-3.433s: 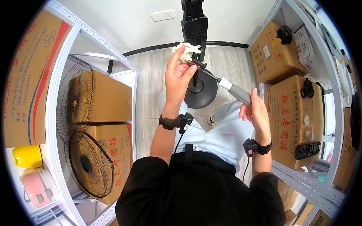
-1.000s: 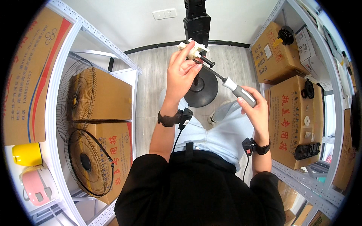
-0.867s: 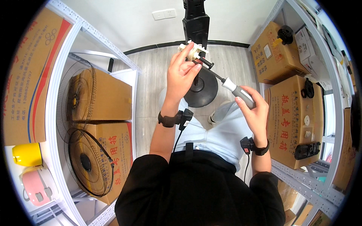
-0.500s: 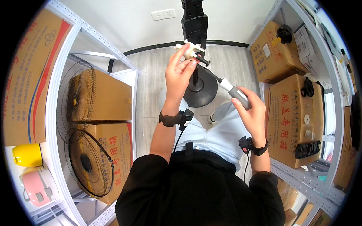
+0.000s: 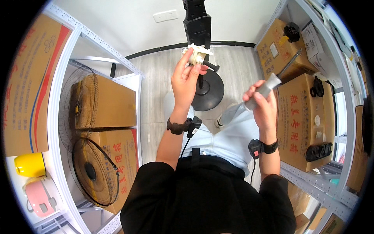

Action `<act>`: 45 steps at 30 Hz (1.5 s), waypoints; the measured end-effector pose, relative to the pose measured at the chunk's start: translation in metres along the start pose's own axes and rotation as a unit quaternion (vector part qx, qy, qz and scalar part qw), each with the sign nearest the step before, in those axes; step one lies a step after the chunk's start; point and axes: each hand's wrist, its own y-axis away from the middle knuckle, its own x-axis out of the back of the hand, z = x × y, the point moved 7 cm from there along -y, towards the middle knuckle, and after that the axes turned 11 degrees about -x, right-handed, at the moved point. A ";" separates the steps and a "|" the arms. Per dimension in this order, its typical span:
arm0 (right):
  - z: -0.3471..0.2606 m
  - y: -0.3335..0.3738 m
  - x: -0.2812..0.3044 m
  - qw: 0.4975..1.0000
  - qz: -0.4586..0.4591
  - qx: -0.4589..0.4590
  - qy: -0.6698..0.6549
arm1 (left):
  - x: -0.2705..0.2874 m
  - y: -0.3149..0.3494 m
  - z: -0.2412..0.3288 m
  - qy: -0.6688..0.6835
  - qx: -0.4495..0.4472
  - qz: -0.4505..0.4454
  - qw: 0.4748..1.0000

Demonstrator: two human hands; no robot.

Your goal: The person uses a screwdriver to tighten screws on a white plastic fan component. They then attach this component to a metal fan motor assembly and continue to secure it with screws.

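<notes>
My left hand (image 5: 186, 78) pinches a cream plastic mechanism (image 5: 196, 54), seemingly a fan gearbox, from which a black pin (image 5: 212, 67) sticks out to the right. Behind it rises a black fan stand (image 5: 197, 29) on a round black base (image 5: 210, 91). In my right hand (image 5: 263, 105) is a screwdriver (image 5: 263, 92) with a grey and white handle. Its dark shaft points up and to the right, away from the mechanism, and the handle is slightly blurred.
Shelf racks flank me. At left are cardboard boxes (image 5: 107, 103), wire fan guards (image 5: 90, 171), a yellow pot (image 5: 30, 164) and a pink appliance (image 5: 41, 197). At right, boxes (image 5: 286, 132) carry a black slotted part (image 5: 318, 152), a white disc (image 5: 316, 120) and black fan parts (image 5: 317, 86).
The screwdriver has swung from pointing up-left at the mechanism to pointing up-right, its tip now well away. My left hand still holds the mechanism in nearly the same place.
</notes>
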 end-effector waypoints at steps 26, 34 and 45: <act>0.004 -0.025 -0.046 0.988 0.061 -0.031 0.138 | -0.027 0.018 0.009 -0.009 -0.100 -0.030 0.994; 0.000 -0.026 -0.049 0.990 0.039 -0.025 0.134 | -0.028 0.018 0.006 0.019 -0.088 -0.027 0.996; 0.003 -0.047 -0.045 0.972 -0.032 0.083 0.216 | -0.030 0.019 -0.004 0.014 0.014 -0.131 0.991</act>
